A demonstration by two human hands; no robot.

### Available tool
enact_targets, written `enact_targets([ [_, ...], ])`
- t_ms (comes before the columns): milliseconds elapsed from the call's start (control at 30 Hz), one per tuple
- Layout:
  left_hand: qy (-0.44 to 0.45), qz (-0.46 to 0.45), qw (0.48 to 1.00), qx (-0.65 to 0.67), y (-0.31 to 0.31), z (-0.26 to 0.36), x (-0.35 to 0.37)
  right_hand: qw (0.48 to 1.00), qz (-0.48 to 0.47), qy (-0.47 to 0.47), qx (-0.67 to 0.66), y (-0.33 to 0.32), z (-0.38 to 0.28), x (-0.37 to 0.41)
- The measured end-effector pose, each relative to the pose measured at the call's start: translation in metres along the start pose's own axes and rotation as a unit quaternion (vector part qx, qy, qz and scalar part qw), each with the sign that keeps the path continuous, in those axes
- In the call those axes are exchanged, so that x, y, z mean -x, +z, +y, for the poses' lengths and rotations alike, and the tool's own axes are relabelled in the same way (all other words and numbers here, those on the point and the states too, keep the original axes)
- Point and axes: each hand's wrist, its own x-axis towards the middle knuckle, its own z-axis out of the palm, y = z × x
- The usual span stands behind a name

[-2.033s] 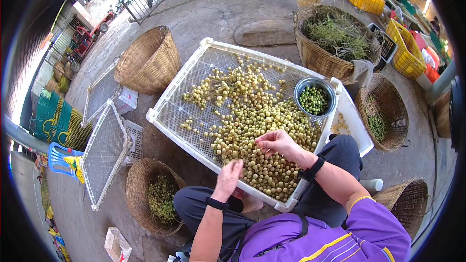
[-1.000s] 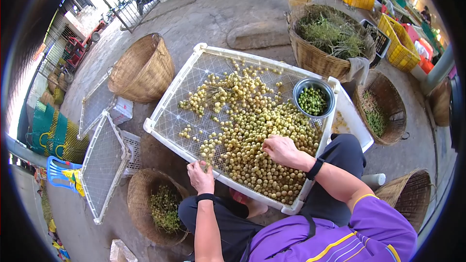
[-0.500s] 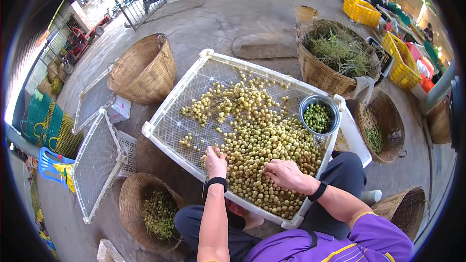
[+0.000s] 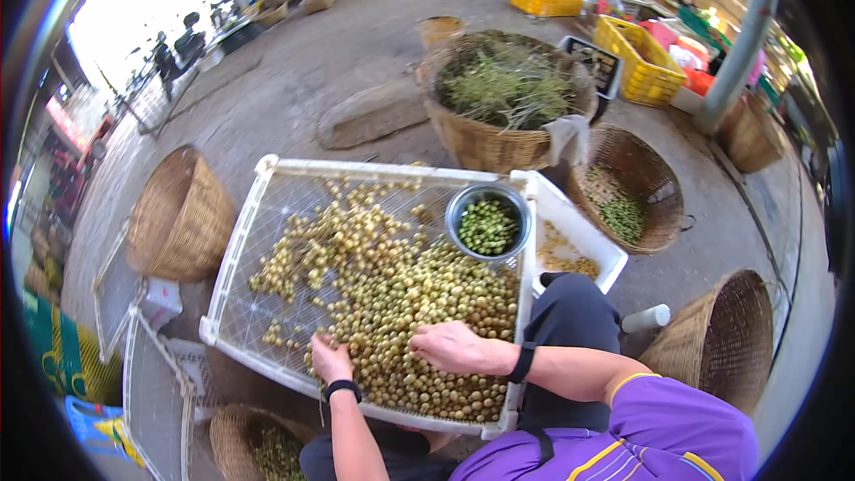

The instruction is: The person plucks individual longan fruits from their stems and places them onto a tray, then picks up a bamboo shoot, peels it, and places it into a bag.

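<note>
A white mesh tray (image 4: 233,260) lies in front of me, with a heap of small round yellow-brown and greenish fruits (image 4: 401,298) across it. Some fruits at the upper left still hang in clusters on stems. At the tray's near left edge, my left hand (image 4: 331,360) touches the heap with curled fingers; whatever they pinch is hidden. My right hand (image 4: 450,346) is over the near middle of the pile, thumb and fingers pressed together, their contents too small to make out. A metal bowl (image 4: 456,230) of smaller green fruits stands in the tray's far right corner.
A wicker basket (image 4: 485,153) of stripped stems stands beyond the tray. Another basket (image 4: 655,180) holds green fruits, beside a white box (image 4: 595,245). More baskets (image 4: 178,223) stand left and right. Yellow crates (image 4: 655,71) and a grey post (image 4: 737,53) are farther back.
My view has turned to the right, so the tray and baskets sit farther left in it. Both hands stay low over the near part of the fruit heap, fingers still closed.
</note>
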Motion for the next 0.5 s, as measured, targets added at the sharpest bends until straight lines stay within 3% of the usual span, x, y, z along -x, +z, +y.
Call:
enact_targets([
  [67, 0.086, 0.056, 0.993, -0.055, 0.016, -0.034, -0.014, 1.0, -0.005, 0.005, -0.004, 0.001, -0.001, 0.0],
  [267, 0.037, 0.021, 0.994, 0.098, -0.014, 0.006, 0.006, 0.997, -0.022, 0.07, -0.03, 0.001, -0.005, -0.002],
  [333, 0.141, 0.054, 0.969, 0.197, -0.017, 0.017, 0.018, 0.991, 0.028, 0.082, -0.106, -0.01, -0.017, -0.001],
  [400, 0.178, 0.01, 0.943, 0.282, -0.022, 0.036, 0.042, 0.98, 0.031, 0.089, -0.176, -0.013, -0.021, -0.004],
  [467, 0.119, -0.07, 0.938, 0.317, -0.028, 0.051, 0.063, 0.974, 0.032, 0.077, -0.212, -0.027, -0.031, -0.003],
  [500, 0.157, -0.052, 0.975, 0.147, -0.075, 0.114, 0.104, 0.971, 0.042, 0.068, -0.224, -0.029, -0.033, -0.002],
])
